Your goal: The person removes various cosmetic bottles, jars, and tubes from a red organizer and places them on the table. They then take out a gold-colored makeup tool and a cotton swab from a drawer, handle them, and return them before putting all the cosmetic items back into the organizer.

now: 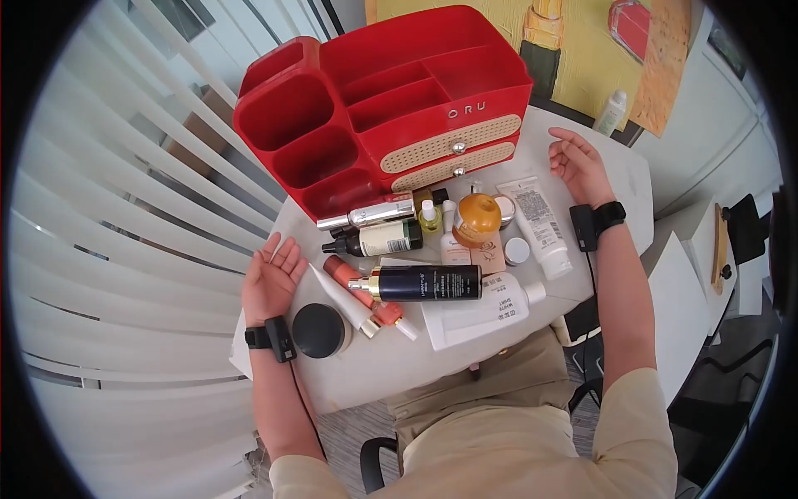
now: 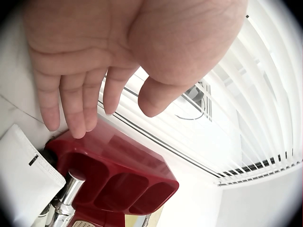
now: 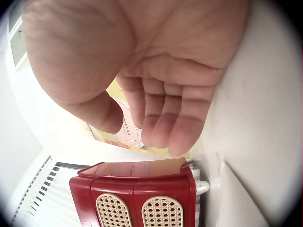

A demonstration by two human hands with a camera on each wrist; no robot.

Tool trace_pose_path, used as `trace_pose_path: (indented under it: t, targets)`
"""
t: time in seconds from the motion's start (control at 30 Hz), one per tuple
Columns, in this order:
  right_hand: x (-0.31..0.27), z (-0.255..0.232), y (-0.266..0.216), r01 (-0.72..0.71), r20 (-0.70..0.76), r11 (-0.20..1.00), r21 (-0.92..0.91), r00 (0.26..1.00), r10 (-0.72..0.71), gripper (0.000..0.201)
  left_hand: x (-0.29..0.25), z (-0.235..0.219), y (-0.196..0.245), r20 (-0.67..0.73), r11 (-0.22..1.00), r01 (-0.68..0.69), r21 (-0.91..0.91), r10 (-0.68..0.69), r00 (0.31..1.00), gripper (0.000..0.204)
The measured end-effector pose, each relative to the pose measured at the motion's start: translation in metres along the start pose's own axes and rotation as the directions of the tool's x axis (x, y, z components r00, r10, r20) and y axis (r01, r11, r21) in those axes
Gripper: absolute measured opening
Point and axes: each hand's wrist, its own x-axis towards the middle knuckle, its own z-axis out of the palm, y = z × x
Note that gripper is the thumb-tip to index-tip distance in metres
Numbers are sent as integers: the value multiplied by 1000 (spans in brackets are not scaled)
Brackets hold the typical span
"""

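Observation:
A red organizer (image 1: 424,108) with bare compartments and two woven-front drawers stands at the back of the table. Bottles, tubes and jars lie before it, among them a dark pump bottle (image 1: 428,283), an amber-lidded jar (image 1: 477,220) and a white tube (image 1: 540,224). My left hand (image 1: 273,279) rests palm up at the left, holding nothing, near a white tube (image 1: 341,299) and a black-lidded jar (image 1: 319,330). My right hand (image 1: 579,169), fingers loosely bent and holding nothing, is right of the organizer. Both wrist views show the palms (image 2: 128,42) (image 3: 142,52) near the organizer (image 2: 113,165) (image 3: 137,189).
White blinds (image 1: 141,208) hang along the left side. Behind the organizer is a yellow picture (image 1: 582,62), with a small white bottle (image 1: 611,113) near the table's back right corner. The white tabletop (image 1: 349,382) ends close to the person's lap.

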Motion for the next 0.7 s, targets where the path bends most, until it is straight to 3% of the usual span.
trace_pose_path:
  t: [0.7]
  targets:
    - [2, -7, 4, 2, 32, 1000, -14, 999, -1, 33, -4, 6, -2, -43, 998, -29, 56, 31, 999, 50]
